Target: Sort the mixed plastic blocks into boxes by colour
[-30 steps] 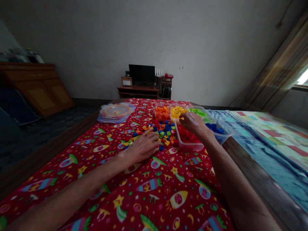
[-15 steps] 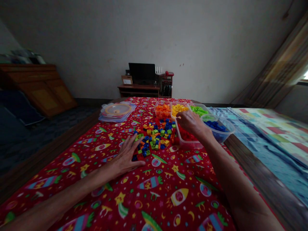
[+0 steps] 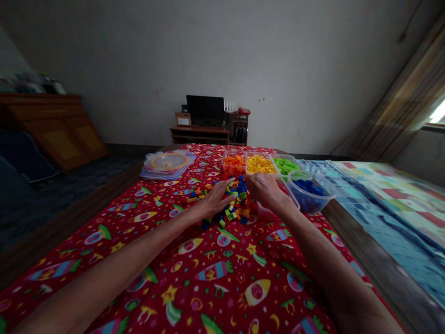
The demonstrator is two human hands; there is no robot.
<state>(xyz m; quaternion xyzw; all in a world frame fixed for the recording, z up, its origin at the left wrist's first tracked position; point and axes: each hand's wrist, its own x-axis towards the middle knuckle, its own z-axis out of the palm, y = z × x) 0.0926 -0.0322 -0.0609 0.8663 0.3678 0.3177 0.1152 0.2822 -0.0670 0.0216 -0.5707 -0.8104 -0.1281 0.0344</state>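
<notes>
A heap of small mixed-colour bricks (image 3: 237, 204) lies on the red rocket-print cloth (image 3: 222, 278). My left hand (image 3: 216, 198) rests on the heap's left side, fingers stretched out and open. My right hand (image 3: 264, 188) hovers over the heap's right side, back towards me, its fingers curled down and hidden. It covers most of a clear tub of red bricks (image 3: 267, 213). Behind stand clear tubs of orange bricks (image 3: 234, 162), yellow bricks (image 3: 259, 163) and green bricks (image 3: 285, 164). A round tub of blue bricks (image 3: 310, 189) sits to the right.
A stack of clear lids (image 3: 168, 163) lies at the cloth's far left. A patterned blue mat (image 3: 378, 218) runs along the right. A low desk with a monitor (image 3: 206, 116) stands at the back wall, a wooden cabinet (image 3: 59, 127) at the left.
My left hand has moved forward and right onto the heap. My right hand has come left, off the red-brick tub, to the heap's right side.
</notes>
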